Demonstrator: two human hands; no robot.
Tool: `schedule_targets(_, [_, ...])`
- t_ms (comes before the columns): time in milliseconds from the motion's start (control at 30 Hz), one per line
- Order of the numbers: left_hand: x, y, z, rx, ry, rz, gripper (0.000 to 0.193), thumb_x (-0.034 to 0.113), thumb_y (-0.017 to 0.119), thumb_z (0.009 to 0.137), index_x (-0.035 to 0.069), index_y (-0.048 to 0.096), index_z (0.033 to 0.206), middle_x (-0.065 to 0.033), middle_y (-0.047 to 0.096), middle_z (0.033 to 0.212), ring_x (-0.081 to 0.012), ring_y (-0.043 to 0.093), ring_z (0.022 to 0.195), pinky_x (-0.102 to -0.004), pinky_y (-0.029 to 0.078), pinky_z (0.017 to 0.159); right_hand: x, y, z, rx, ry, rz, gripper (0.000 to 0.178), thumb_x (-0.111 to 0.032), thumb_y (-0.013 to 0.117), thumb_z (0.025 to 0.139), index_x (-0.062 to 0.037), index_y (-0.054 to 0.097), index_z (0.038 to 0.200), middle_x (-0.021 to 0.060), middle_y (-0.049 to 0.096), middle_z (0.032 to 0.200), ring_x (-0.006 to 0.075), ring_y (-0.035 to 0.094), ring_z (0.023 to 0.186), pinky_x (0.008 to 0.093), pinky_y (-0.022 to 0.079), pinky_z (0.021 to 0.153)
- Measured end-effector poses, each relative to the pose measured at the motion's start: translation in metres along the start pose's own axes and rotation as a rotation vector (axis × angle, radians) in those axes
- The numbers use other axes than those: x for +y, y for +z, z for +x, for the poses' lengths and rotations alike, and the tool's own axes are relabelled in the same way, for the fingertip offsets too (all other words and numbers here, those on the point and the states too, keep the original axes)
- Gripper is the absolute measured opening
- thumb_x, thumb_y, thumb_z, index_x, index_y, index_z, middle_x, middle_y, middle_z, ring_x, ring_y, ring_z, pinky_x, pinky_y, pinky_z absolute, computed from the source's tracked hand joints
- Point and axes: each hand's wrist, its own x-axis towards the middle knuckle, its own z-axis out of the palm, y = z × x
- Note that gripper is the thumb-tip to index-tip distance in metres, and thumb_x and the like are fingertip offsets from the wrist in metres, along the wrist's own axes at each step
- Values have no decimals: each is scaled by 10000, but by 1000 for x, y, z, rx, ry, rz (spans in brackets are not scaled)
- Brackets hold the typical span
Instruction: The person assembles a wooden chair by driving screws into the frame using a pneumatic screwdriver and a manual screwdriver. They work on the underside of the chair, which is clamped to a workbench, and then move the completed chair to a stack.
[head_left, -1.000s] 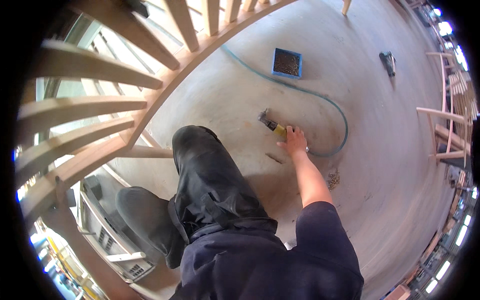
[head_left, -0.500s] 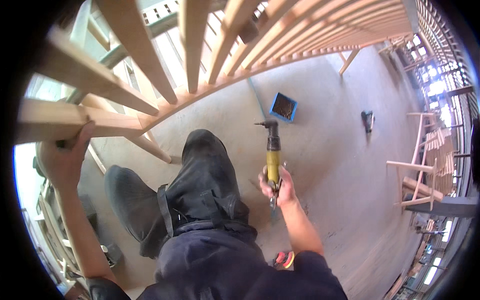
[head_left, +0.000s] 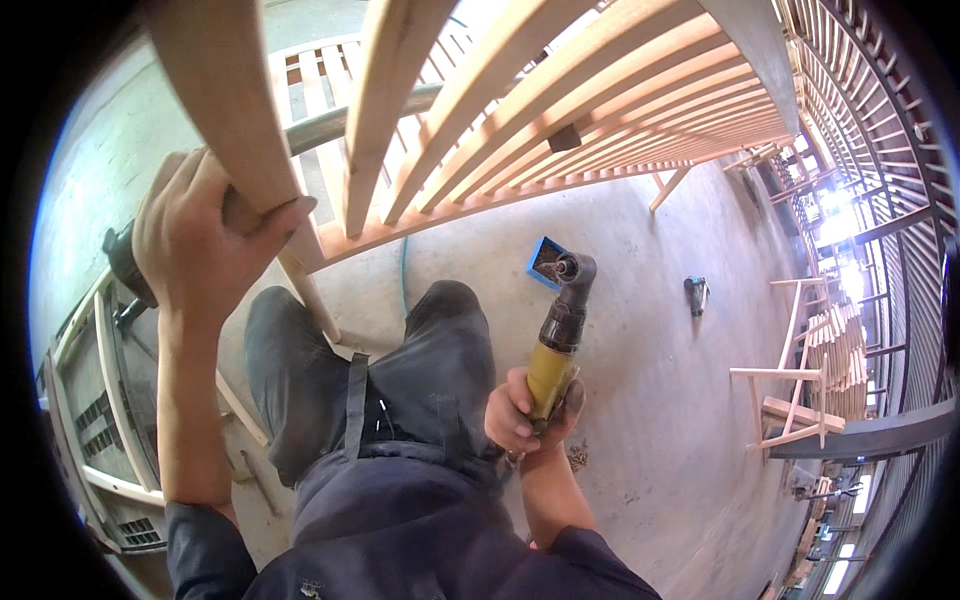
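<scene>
My left hand (head_left: pixel 205 240) is wrapped round the lower end of a broad wooden slat (head_left: pixel 225 100), its thumb on the near side. That slat belongs to a long slatted wooden frame (head_left: pixel 375 235), which stretches from the upper left to the upper right. In my right hand (head_left: pixel 530 415) is a yellow and black right-angle power drill (head_left: pixel 555 365), gripped by its body. The angled black head points up and away from me, with a short bit showing at its tip. It is held in the air, apart from the wood.
A blue box (head_left: pixel 545 262) of small dark pieces stands on the floor beyond the drill. A second power tool (head_left: pixel 697 296) lies further right. Wooden frames (head_left: pixel 790 390) stand at the right side. A thin hose (head_left: pixel 404 275) runs along the floor by my knee.
My left hand has moved up and right, from the frame's corner rail to a slat. The drill has come lower, and its head has turned from pointing left to pointing up.
</scene>
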Motion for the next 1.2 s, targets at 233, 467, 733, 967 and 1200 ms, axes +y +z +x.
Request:
schedule_targets(233, [4, -11, -5, -3, -74, -28, 558, 329, 882, 637, 83, 682, 1095, -61, 714, 1039, -261, 647, 1023, -407, 483, 922, 14, 14, 8, 35, 87, -93, 688, -669, 520, 926, 17, 503, 862, 127, 521, 679, 109, 432, 387, 223, 365, 317])
schedule_targets(467, [43, -8, -43, 407, -135, -321, 480, 307, 842, 765, 42, 667, 1125, -103, 693, 1068, -279, 621, 1067, -413, 434, 951, 22, 17, 17, 5, 165, -164, 643, -609, 574, 905, 28, 491, 920, 145, 522, 700, 126, 432, 401, 237, 361, 330])
schedule_targets(733, [101, 30, -67, -43, -399, -1324, 172, -41, 780, 790, 25, 758, 947, -91, 743, 896, -168, 702, 827, -282, 538, 732, 24, 15, 18, 53, 265, -182, 608, -594, 615, 866, 2, 502, 920, 159, 536, 712, 127, 427, 404, 235, 345, 329])
schedule_targets(967, [98, 34, -70, 17, -286, -1306, 154, -39, 770, 807, 6, 742, 952, -96, 733, 873, -162, 683, 766, -268, 527, 695, 27, 20, 17, 100, 264, -255, 697, -681, 637, 844, -1, 486, 874, 104, 537, 696, 77, 444, 411, 201, 366, 351])
schedule_targets(1200, [103, 43, -83, -116, -531, -1763, 121, 55, 703, 930, -27, 700, 1020, -99, 717, 976, -155, 681, 862, -271, 534, 773, 37, 13, 14, 103, 310, 3, 665, -661, 622, 870, -11, 481, 886, 96, 535, 695, 69, 447, 406, 197, 366, 352])
